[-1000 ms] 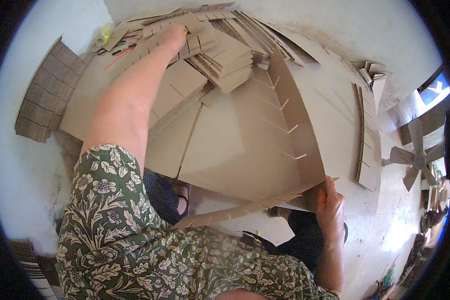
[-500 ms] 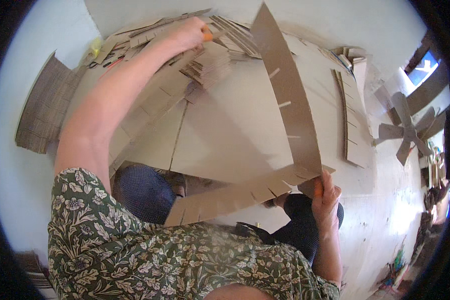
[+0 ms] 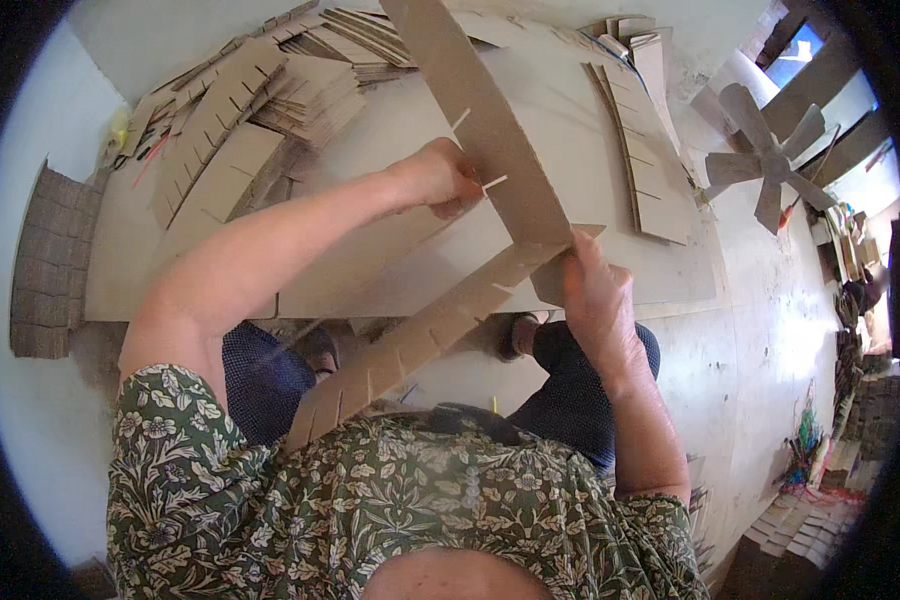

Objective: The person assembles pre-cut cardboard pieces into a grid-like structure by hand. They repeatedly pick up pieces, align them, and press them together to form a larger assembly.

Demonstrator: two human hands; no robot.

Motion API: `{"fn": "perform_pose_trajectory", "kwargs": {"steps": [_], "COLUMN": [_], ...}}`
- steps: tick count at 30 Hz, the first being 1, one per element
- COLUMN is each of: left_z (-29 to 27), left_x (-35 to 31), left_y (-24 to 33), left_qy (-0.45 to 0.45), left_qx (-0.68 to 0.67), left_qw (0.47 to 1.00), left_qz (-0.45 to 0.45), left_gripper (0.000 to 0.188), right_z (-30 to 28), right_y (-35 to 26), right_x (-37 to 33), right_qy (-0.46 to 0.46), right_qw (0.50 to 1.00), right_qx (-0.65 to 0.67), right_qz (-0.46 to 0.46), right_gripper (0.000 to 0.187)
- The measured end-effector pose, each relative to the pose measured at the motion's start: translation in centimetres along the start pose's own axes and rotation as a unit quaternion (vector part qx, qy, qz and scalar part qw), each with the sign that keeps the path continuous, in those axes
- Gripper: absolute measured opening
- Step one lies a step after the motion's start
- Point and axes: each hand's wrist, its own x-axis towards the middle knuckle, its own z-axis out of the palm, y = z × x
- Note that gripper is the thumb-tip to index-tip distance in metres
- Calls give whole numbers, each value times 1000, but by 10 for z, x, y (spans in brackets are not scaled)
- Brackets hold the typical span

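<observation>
You hold two crossed strips of brown cardboard over the near part of a pale desk, your right grip clasped at the corner where they meet. The upper strip angles away from you, up and to the left, with pale slots along its left side; the lower strip slants back toward your leaf-print shirt, dark slots cut along its lower edge. Your left grip, fingers curled in, is at the upper strip's left edge beside a slot; whether it pinches the cardboard cannot be told. Beyond your left arm, slotted pieces and a stack of cardboard crowd the far left of the desk, near a red stick. More slotted strips lie together on the desk's right side. A grey fan shows past that end, and a brown bundle sits by the wall at far left.
</observation>
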Motion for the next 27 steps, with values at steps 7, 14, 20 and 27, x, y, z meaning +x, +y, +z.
{"fn": "perform_pose_trajectory", "kwargs": {"steps": [7, 14, 20, 27], "left_z": [12, 14, 15, 5], "left_x": [-3, -2, -1, -12], "left_y": [9, 3, -4, 8], "left_qy": [-6, 41, 49, 9], "left_qx": [-6, 20, 26, -46], "left_qw": [1000, 999, 998, 999], "left_qz": [-15, -26, 36, 21], "left_gripper": [16, 17, 19, 24], "right_z": [3, -4, -9, 6], "right_y": [7, -2, -10, 14], "right_x": [-6, 0, 4, 0], "right_qy": [-18, -53, -106, -179], "right_qw": [1000, 998, 992, 980], "right_qx": [-8, 6, -17, -64], "right_qz": [17, 43, 70, 65], "right_gripper": [18, 14, 17, 15]}}
